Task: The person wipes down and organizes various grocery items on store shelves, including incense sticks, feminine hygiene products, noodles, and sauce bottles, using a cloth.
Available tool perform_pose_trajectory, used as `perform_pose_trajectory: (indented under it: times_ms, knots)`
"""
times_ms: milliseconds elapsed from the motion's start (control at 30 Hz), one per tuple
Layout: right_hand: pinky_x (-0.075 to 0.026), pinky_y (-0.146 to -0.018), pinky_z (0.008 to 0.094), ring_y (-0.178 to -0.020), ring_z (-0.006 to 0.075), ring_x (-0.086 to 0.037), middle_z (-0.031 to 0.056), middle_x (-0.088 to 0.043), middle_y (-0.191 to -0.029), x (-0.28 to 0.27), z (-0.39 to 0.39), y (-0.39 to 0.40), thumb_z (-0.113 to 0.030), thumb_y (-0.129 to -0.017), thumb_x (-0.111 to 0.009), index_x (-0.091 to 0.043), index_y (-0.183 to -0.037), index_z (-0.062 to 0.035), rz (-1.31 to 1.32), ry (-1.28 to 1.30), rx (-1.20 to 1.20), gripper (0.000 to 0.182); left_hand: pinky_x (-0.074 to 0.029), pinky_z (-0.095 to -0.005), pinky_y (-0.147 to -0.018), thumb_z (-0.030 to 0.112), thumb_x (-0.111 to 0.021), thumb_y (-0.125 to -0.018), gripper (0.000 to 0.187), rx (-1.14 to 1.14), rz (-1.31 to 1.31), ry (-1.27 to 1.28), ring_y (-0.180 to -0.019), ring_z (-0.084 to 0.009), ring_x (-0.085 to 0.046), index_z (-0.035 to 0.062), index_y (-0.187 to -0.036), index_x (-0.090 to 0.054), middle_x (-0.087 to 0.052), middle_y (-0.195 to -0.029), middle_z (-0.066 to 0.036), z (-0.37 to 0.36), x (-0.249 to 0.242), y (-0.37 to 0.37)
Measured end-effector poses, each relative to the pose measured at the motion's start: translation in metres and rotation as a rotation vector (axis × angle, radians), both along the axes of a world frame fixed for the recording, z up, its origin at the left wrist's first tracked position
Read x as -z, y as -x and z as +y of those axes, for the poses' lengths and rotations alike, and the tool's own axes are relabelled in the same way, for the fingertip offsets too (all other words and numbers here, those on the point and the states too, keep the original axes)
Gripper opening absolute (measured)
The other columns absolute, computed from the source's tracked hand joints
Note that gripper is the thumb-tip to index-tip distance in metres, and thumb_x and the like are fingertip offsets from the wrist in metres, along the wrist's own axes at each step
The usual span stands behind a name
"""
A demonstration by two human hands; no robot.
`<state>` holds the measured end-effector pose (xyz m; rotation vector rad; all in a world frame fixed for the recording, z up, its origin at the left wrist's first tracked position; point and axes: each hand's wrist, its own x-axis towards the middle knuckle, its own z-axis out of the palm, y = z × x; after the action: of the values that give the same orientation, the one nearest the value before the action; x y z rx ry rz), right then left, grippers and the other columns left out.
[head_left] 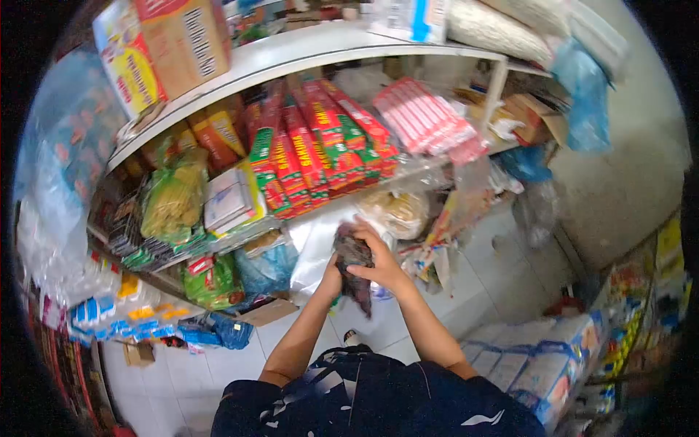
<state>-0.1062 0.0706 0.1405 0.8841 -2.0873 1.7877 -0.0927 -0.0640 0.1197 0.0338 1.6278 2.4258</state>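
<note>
Both hands meet in front of the shelves around a dark crumpled cloth (352, 255). My right hand (378, 264) grips the cloth from the right, fingers curled over its top. Most of my left hand (333, 280) is hidden behind the cloth, holding it from the left. The cloth's lower end hangs down between my wrists. Just behind it lies a clear plastic bag (313, 244) on the lower shelf, beside a bag of pale goods (400, 211).
A white shelf (291, 51) carries cartons above; below stand red and green packets (313, 146), pink packs (426, 116) and yellow bags (175, 197). Wrapped bottle packs (539, 357) sit at the right on the white tiled floor (473, 284).
</note>
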Motion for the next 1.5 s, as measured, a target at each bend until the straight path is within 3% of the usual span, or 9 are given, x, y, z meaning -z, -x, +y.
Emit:
perform_pose_trajectory:
  times_ms: [267,467,567,667,767,933,1100,1233,1500]
  knots:
    - [-0.039,-0.081,0.0276,-0.091,0.0146,-0.049,0.0068,-0.052,-0.094,0.0,-0.083,0.065,-0.006,-0.071,-0.064,-0.044,-0.104,-0.0016,-0.237,0.254,0.028,0.038,-0.041,-0.0283,-0.08,0.008,-0.055,-0.075,0.029,0.184,0.2,0.403,-0.089,-0.0136,-0.053,-0.0017,-0.102,-0.054,-0.059,-0.097,-0.009,-0.115,-0.03,0.037]
    - [-0.038,-0.087,0.0294,-0.1,0.0179,-0.05,0.0108,-0.055,-0.104,-0.046,-0.043,0.11,0.003,-0.065,-0.063,-0.056,-0.098,0.0034,-0.223,0.331,0.218,0.034,-0.044,-0.0329,-0.076,0.014,-0.069,-0.067,0.049,-1.103,0.717,1.103,-0.083,-0.0268,-0.057,-0.0011,-0.11,-0.048,-0.059,-0.091,-0.014,-0.119,-0.061,0.124]
    - [-0.041,-0.08,0.0291,-0.09,0.0209,-0.054,0.011,-0.056,-0.093,-0.105,-0.022,0.137,0.004,-0.058,-0.064,-0.059,-0.091,0.0028,0.19,0.125,0.143,0.034,-0.043,-0.036,-0.076,0.017,-0.071,-0.065,0.053,-1.2,0.572,1.027,-0.085,-0.0299,-0.056,0.0002,-0.11,-0.048,-0.058,-0.092,-0.015,-0.102,-0.064,0.174]
    - [-0.043,-0.075,0.028,-0.082,0.0223,-0.056,0.0112,-0.054,-0.091,-0.131,-0.021,0.167,0.0,-0.058,-0.064,-0.059,-0.09,0.0022,0.273,-0.084,0.029,0.032,-0.042,-0.0381,-0.078,0.016,-0.072,-0.061,0.055,-0.977,0.291,0.687,-0.091,-0.0331,-0.053,-0.0017,-0.108,-0.048,-0.056,-0.097,-0.018,-0.096,-0.059,0.183]
    - [-0.045,-0.072,0.0297,-0.082,0.0244,-0.056,0.0107,-0.053,-0.092,-0.152,-0.049,0.188,-0.004,-0.061,-0.063,-0.058,-0.09,0.0005,0.375,-0.244,-0.182,0.03,-0.041,-0.0388,-0.08,0.013,-0.072,-0.058,0.057,-0.933,0.235,1.089,-0.095,-0.0347,-0.051,-0.0027,-0.107,-0.047,-0.054,-0.102,-0.021,-0.087,-0.068,0.164]
    - [-0.047,-0.066,0.0371,-0.077,0.0265,-0.056,0.0093,-0.051,-0.085,-0.133,-0.099,0.202,-0.008,-0.063,-0.06,-0.057,-0.088,-0.0065,0.661,-0.517,-0.465,0.025,-0.04,-0.0383,-0.083,0.011,-0.072,-0.056,0.057,-1.131,0.322,0.999,-0.103,-0.0353,-0.049,-0.0018,-0.106,-0.047,-0.05,-0.111,-0.024,-0.056,-0.045,0.115]
    - [-0.048,-0.06,0.0434,-0.071,0.0322,-0.057,0.0128,-0.051,-0.086,-0.136,-0.133,0.262,-0.01,-0.07,-0.049,-0.051,-0.09,-0.0083,0.763,-0.89,-0.232,0.019,-0.042,-0.0351,-0.082,0.013,-0.073,-0.06,0.06,-1.109,0.263,0.883,-0.105,-0.0335,-0.05,-0.003,-0.109,-0.043,-0.044,-0.119,-0.026,-0.039,-0.051,0.096]
    - [-0.047,-0.07,0.0449,-0.09,0.0342,-0.056,0.0195,-0.049,-0.105,-0.135,-0.163,0.332,-0.013,-0.078,-0.042,-0.046,-0.104,-0.0051,0.709,-1.118,-0.001,0.027,-0.046,-0.0309,-0.07,0.018,-0.073,-0.062,0.055,-1.097,0.285,0.968,-0.08,-0.0257,-0.061,-0.0019,-0.104,-0.043,-0.06,-0.085,-0.017,-0.038,-0.061,0.091]
    - [-0.025,-0.099,0.0438,-0.115,0.0342,-0.036,0.0204,-0.039,-0.123,-0.122,-0.222,0.462,-0.028,-0.088,-0.039,-0.041,-0.121,-0.0041,0.882,-0.249,0.12,0.04,-0.048,-0.031,-0.069,0.017,-0.073,-0.062,0.052,-1.092,0.188,0.914,-0.078,-0.0242,-0.063,-0.0017,-0.1,-0.043,-0.061,-0.083,-0.017,-0.035,-0.059,0.093]
